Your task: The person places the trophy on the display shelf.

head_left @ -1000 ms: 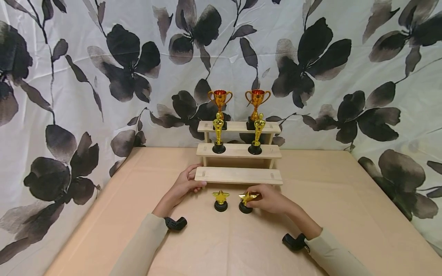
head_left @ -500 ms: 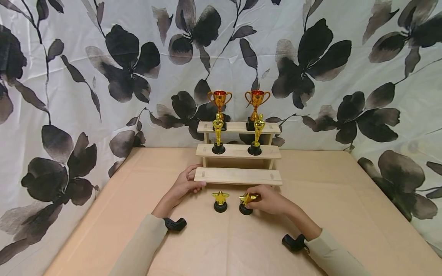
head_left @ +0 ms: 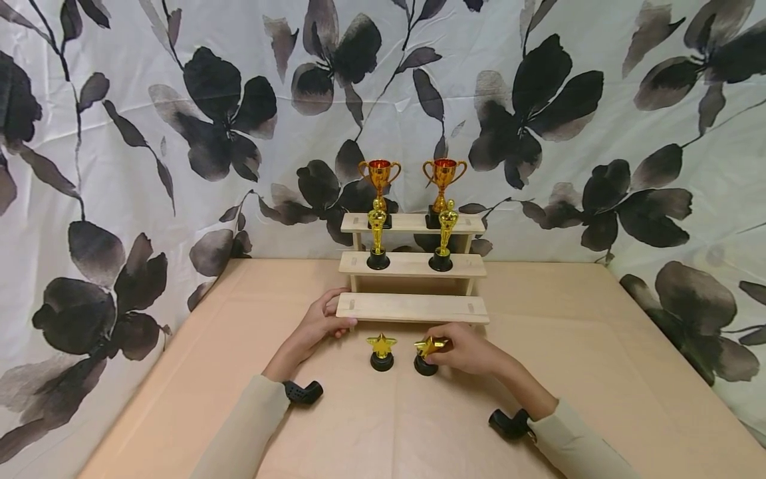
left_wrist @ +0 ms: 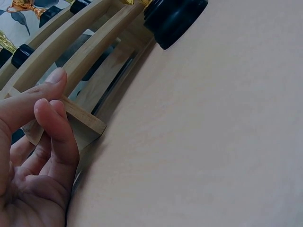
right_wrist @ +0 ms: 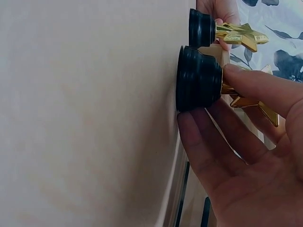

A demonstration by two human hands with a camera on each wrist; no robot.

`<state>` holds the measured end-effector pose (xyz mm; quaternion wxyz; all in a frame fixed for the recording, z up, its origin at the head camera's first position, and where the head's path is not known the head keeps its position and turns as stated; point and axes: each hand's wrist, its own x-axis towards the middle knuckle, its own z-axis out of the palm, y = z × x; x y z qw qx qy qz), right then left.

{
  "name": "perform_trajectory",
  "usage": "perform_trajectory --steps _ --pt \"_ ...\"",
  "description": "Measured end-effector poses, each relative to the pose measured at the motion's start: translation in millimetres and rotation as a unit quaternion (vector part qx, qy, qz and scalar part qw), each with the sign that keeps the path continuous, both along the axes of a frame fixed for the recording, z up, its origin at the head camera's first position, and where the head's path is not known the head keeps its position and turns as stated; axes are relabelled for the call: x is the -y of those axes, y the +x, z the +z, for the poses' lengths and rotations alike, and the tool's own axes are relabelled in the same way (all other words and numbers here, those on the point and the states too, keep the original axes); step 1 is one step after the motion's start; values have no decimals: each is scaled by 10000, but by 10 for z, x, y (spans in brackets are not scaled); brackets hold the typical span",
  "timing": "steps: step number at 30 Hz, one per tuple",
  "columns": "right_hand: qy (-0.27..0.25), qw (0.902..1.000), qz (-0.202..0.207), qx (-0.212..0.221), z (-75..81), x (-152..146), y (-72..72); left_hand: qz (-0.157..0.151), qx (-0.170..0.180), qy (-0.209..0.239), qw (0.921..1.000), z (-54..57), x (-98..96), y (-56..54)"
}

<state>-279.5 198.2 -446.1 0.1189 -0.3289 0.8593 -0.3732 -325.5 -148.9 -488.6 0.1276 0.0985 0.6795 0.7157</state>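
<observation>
A three-tier wooden display stand (head_left: 413,308) stands at the middle of the table. At its lowest step, my left hand (head_left: 312,327) grips the left end, thumb on top and fingers curled below, as the left wrist view shows. My right hand (head_left: 471,348) pinches a gold star trophy (right_wrist: 201,81) by its neck, thumb on one side and fingers on the other. This trophy stands upright on the table in front of the stand, its star partly covered by the fingers. Just left of it is a second star trophy (head_left: 382,352), untouched, on a round black base.
Two gold figurine trophies, a left one (head_left: 377,236) and a right one (head_left: 445,236), stand on the middle tier. Behind them on the top tier are two gold cups, left (head_left: 380,174) and right (head_left: 444,174). A floral cloth (head_left: 419,40) hangs behind the table (head_left: 538,319).
</observation>
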Motion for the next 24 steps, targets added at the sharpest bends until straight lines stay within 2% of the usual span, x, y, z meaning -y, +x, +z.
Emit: perform_trajectory --steps 24 --pt "73 9999 -61 -75 63 7 32 43 -5 2 10000 -21 -2 2"
